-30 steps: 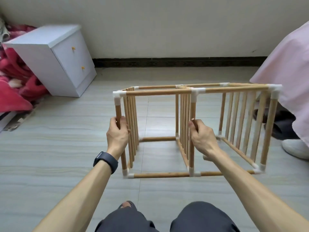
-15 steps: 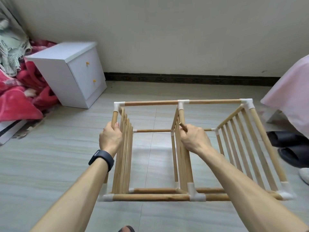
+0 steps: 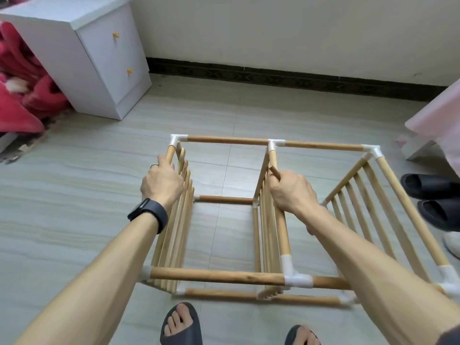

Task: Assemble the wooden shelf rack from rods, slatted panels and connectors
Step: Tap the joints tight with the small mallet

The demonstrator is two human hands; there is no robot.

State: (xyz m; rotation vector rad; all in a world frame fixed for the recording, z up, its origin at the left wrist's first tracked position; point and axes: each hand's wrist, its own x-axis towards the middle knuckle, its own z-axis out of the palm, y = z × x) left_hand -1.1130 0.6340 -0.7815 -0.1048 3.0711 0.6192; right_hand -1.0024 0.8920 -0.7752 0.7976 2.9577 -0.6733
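The wooden shelf rack (image 3: 231, 276) stands on the tiled floor in front of me, seen from above: rods joined by white connectors (image 3: 297, 280), with three slatted panels upright inside the frame. My left hand (image 3: 161, 183) grips the top rod at the rack's left end, beside the left slatted panel (image 3: 178, 235). My right hand (image 3: 291, 190) grips the middle top rod above the middle panel and also holds a short loose rod piece (image 3: 273, 171). The right slatted panel (image 3: 358, 210) slopes away at the right.
A white two-drawer cabinet (image 3: 99, 58) stands at the back left beside red bedding (image 3: 22, 95). Black slippers (image 3: 433, 195) and a pink cloth (image 3: 438, 115) lie on the right. My own feet in dark slippers (image 3: 181, 324) are just before the rack. A wall runs behind.
The view has risen from beside the rack to above it. Both hands keep their grip on the same rods, and my feet have come into view.
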